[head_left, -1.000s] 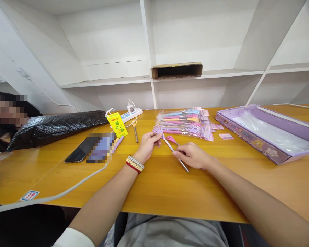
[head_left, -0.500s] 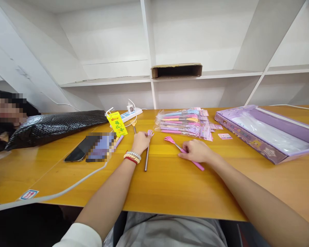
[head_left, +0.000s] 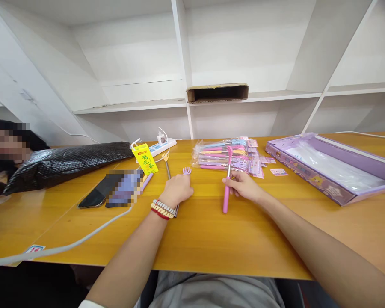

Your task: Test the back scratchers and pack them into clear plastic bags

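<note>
My right hand (head_left: 244, 185) pinches a pink back scratcher (head_left: 226, 199) at the top of its handle, with its claw pointing away from me. On the table, my left hand (head_left: 177, 190) is closed over the metal rod of a back scratcher with a purple claw (head_left: 186, 171). The claw shows beyond the knuckles; much of the rod is hidden under the hand. Just left of it lies a back scratcher with a yellow-orange claw (head_left: 165, 158). Behind my right hand is a pile of back scratchers in clear bags (head_left: 211, 161) with pink cards.
A purple display box (head_left: 311, 177) with clear plastic inside stands at right, near a small pink card (head_left: 279, 172). To the left are a yellow drink carton (head_left: 145, 158), phones (head_left: 94, 194), a white cable (head_left: 93, 234), a power strip (head_left: 162, 146) and a black bubble-wrap bag (head_left: 80, 160) beside another person.
My right hand has turned the pink back scratcher from slanting left to nearly straight ahead. My left hand has slid down from the purple claw onto the rod.
</note>
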`<control>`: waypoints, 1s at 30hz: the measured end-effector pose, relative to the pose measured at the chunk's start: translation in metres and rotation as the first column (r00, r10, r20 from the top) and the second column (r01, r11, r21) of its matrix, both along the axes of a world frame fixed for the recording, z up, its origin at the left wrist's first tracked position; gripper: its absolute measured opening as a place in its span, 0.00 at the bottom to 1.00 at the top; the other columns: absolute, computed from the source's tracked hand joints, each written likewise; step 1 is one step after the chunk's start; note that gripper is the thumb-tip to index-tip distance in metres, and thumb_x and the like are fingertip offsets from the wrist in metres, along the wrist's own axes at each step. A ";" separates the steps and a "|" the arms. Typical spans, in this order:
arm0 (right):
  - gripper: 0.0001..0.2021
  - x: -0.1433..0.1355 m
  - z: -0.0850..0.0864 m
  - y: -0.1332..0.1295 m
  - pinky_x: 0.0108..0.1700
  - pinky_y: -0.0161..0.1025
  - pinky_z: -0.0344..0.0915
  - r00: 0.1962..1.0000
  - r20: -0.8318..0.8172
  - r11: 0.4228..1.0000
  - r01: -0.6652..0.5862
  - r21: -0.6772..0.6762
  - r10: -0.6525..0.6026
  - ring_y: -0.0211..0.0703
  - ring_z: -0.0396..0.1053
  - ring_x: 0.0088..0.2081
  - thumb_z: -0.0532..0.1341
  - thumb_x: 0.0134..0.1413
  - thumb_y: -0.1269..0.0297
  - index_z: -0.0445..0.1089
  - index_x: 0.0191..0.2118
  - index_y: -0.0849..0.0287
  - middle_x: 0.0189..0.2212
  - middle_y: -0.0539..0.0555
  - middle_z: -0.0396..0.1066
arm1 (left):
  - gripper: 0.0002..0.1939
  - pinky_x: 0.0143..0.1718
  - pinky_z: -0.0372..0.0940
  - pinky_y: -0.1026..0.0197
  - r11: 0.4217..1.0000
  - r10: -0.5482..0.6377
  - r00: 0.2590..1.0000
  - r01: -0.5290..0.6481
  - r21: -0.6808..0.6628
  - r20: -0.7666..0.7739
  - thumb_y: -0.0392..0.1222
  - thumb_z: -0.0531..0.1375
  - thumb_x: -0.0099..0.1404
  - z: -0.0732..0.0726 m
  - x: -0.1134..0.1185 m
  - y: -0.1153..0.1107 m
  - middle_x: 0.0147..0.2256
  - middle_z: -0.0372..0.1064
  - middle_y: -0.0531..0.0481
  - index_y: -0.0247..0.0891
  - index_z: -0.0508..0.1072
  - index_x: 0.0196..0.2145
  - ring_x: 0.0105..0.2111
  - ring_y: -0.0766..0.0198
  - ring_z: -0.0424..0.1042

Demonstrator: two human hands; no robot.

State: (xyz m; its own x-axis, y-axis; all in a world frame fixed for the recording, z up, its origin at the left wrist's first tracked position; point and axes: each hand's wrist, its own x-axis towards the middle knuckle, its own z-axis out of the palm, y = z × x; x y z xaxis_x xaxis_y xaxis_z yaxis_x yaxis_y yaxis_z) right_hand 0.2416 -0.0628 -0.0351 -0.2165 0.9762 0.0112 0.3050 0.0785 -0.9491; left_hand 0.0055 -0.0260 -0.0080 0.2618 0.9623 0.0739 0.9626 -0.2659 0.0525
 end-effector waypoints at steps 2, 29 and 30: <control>0.17 0.001 -0.001 0.001 0.17 0.30 0.52 0.998 -0.062 1.000 0.011 0.006 -0.011 0.31 0.57 0.15 0.58 0.49 0.49 0.60 0.28 0.61 0.16 0.48 0.64 | 0.12 0.35 0.62 0.54 1.000 -0.010 0.999 0.009 -0.020 -0.037 0.33 0.53 0.53 -0.002 -0.003 0.000 0.35 0.69 0.33 0.33 0.71 0.36 0.36 0.49 0.70; 0.12 0.155 0.069 0.016 0.33 0.39 0.55 0.444 0.537 0.691 0.552 0.467 -0.718 0.44 0.67 0.36 0.56 0.48 0.64 0.73 0.33 0.65 0.32 0.61 0.71 | 0.17 0.37 0.59 0.59 0.970 -0.217 0.806 0.116 0.213 0.551 0.50 0.46 0.65 -0.007 0.026 -0.011 0.35 0.69 0.45 0.41 0.66 0.46 0.36 0.57 0.68; 0.12 0.178 0.068 0.017 0.32 0.40 0.53 0.369 0.587 0.670 0.589 0.453 -0.721 0.46 0.66 0.37 0.57 0.46 0.64 0.73 0.33 0.66 0.33 0.65 0.71 | 0.17 0.36 0.59 0.59 0.970 -0.213 0.816 0.114 0.213 0.537 0.50 0.46 0.65 -0.008 0.026 -0.010 0.35 0.69 0.45 0.41 0.66 0.45 0.35 0.57 0.69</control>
